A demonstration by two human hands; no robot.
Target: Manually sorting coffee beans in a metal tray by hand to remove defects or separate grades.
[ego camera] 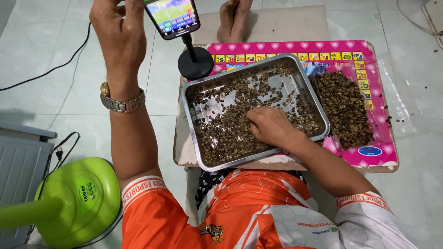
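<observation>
Two hands are busy. The right hand (270, 127) lies flat inside a shiny metal tray (196, 94). Its fingers (251, 115) are spread out and press down on the small brown beans (226, 133) in the tray. They hold nothing tight. The beans cover most of the tray, but some bare metal shows near the top.

The tray sits on a pink mat (341, 48) with hearts and little coloured squares along its edge. A second pile of brown beans (344, 108) lies on the mat, just beside the tray on its right side. The mat rests on a low board, a small surface (181, 152) above the tiled floor (41, 92).

The left hand (117, 30) is raised up at a phone (173, 16). I cannot tell if its fingers touch the phone or hold it, since they are partly cut off at the top. The phone screen glows green. It sits on a black stand (195, 64) with a round foot, just by the top left corner of the tray. A gold watch (121, 102) is on the left wrist.

A bright green fan base (80, 203) stands on the floor at the lower left. The person wears an orange and white shirt (249, 207).
</observation>
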